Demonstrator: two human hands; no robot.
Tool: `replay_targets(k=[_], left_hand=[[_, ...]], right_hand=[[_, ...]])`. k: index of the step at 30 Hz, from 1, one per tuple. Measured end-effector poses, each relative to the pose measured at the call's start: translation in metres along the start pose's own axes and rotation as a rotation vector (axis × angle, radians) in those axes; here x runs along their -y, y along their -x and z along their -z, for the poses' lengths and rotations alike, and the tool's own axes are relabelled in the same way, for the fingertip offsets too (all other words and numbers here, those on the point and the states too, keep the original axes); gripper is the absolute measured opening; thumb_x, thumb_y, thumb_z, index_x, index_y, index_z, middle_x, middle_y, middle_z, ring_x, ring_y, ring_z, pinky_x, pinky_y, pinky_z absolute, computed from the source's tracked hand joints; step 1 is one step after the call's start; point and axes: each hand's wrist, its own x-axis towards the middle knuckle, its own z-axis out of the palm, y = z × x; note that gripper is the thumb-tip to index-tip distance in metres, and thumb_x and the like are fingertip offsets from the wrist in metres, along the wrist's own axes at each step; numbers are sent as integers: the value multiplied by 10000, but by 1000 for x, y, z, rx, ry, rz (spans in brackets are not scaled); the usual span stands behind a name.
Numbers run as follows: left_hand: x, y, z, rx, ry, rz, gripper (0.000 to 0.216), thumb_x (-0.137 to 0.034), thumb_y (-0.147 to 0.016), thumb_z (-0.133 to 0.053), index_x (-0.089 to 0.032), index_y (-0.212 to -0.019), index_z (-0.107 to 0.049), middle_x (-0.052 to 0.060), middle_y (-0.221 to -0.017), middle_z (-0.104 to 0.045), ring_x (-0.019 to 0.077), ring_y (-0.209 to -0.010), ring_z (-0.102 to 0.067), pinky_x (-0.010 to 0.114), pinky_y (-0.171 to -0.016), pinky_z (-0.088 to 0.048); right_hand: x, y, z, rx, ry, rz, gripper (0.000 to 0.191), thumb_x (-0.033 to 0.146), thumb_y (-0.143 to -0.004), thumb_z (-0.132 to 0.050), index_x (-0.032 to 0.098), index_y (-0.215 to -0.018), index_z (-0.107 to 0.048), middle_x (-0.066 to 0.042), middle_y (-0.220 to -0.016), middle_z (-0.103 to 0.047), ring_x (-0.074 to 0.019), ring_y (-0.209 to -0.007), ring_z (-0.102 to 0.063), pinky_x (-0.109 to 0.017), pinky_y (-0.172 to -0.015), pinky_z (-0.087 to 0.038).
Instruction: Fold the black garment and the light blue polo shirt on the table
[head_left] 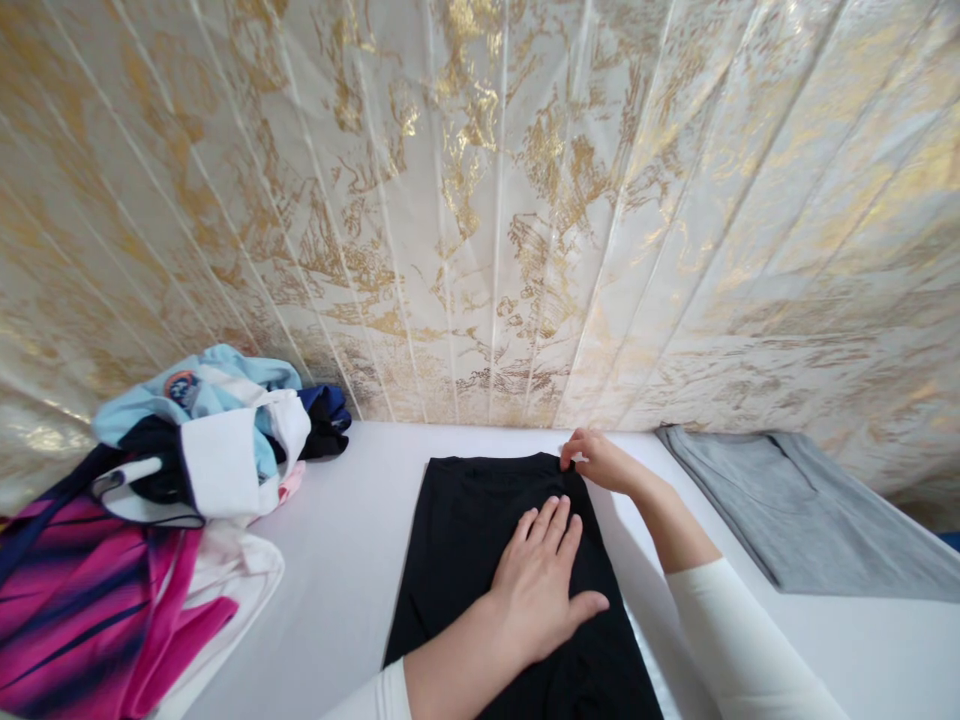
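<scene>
Black pants (465, 540) lie spread on the white table, waistband at the far side and the lower part running out of view at the bottom. My left hand (544, 585) rests flat on their upper right part, fingers stretched and thumb pointing right. At the far right corner of the waistband, my right hand (600, 460) has its thumb and index finger closed on the cloth edge. The cloth under my left palm is hidden.
To the left sits a heap of clothes, with a light blue piece (247, 370), a white collar piece (225, 465) and a pink-and-navy garment (82, 610). A folded grey garment (817, 520) lies on the right. Behind the white table (345, 560) stands a gold-patterned wall (480, 200).
</scene>
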Motion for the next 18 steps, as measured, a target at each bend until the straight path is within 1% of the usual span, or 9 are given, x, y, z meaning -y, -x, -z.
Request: replay_targets(k=[2,3,5,7,9,10,12,14,18], left_hand=[[4,-3,9,3,-1,-27,778,-663,-898,-327,-133,-1464,-269,125,-1557,-149,258,-1437,-118,456,-1153,-170],[9,-6,17,-14,-8,-32,741,-639,-908,-347,-142,-1454,-290,117,-1550,-196,247,-1431,-152,436,-1147,-184],[26,-11,40,-89,-54,33,599,-540,-929,-423,-183,-1407,-369,79,-1501,-345,207,-1393,-266,370,-1125,-221],[51,-13,67,-176,-141,242,409,-392,-924,-514,-235,-1299,-482,28,-1367,-518,175,-1283,-419,308,-1069,-276],[79,-13,88,-204,-179,387,299,-282,-901,-544,-192,-1186,-560,79,-1249,-596,237,-1192,-495,384,-1016,-311],[91,-12,95,-196,-188,439,234,-270,-884,-563,-187,-1100,-602,89,-1174,-634,258,-1136,-530,409,-983,-329],[110,-10,102,-170,-189,496,137,-281,-862,-588,-195,-956,-640,80,-1061,-677,272,-1059,-571,427,-943,-343],[120,-10,102,-145,-179,525,102,-304,-845,-609,-212,-868,-647,53,-982,-700,261,-1018,-593,417,-931,-346],[125,-16,96,-128,-135,565,49,-263,-822,-622,-231,-849,-649,19,-957,-715,235,-992,-617,383,-916,-365]], right_hand=[[0,0,-4,-21,27,-21,254,25,-652,-521,196,-660,-708,-56,-826,-609,-198,-856,-574,-311,-857,-392],[-1,0,-5,-31,28,-29,233,37,-665,-528,191,-643,-701,-59,-816,-604,-200,-848,-573,-315,-855,-389],[0,-1,-5,-54,24,-38,220,53,-696,-525,187,-650,-693,-57,-816,-602,-190,-825,-571,-301,-828,-395],[3,-1,-5,-84,10,-40,216,77,-739,-512,191,-721,-694,-50,-840,-611,-175,-815,-570,-280,-798,-403],[9,-2,-5,-114,-5,-35,197,133,-798,-504,196,-824,-688,-47,-872,-624,-171,-830,-568,-271,-788,-408],[12,-3,-6,-125,-10,-31,181,175,-824,-507,197,-859,-683,-47,-879,-630,-174,-840,-568,-275,-795,-409],[16,-6,-11,-133,-27,-25,159,266,-844,-540,196,-866,-681,-48,-862,-637,-184,-843,-570,-287,-805,-410],[19,-9,-18,-128,-48,-28,146,308,-822,-590,195,-833,-681,-45,-833,-638,-187,-826,-572,-284,-782,-416],[17,-14,-30,-146,-63,-54,81,248,-812,-589,193,-813,-648,-31,-797,-637,-167,-772,-574,-258,-711,-419]])
